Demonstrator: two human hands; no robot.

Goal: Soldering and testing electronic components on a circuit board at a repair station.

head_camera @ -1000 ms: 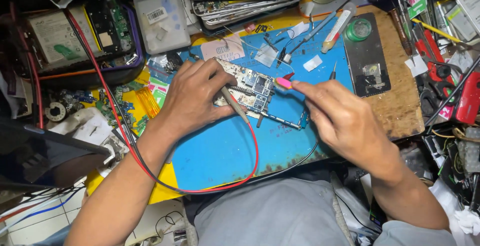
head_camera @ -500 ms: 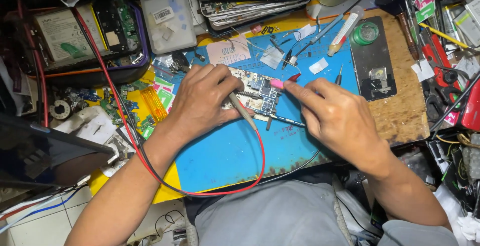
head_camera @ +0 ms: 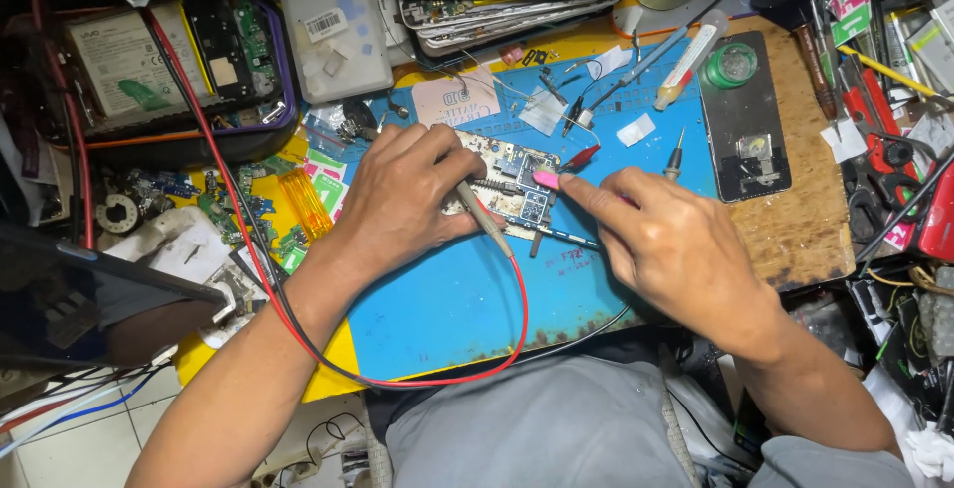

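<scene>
Both hands have shifted slightly; right hand (head_camera: 676, 249) pinches pink tool (head_camera: 546, 179) over circuit board (head_camera: 512, 182).

A blue mat (head_camera: 447, 309) covers the middle of the wooden worktop (head_camera: 795, 240). At the back left a clear plastic box (head_camera: 336, 33) lies beside an opened phone (head_camera: 234, 46) in a purple case. A stack of phones (head_camera: 497, 21) sits behind the mat. To the right, a green-lidded jar (head_camera: 732, 64) stands on a black slab (head_camera: 743, 120), with a syringe (head_camera: 688, 59) just beside it. Red-handled tools (head_camera: 874, 130) crowd the far right edge.
</scene>
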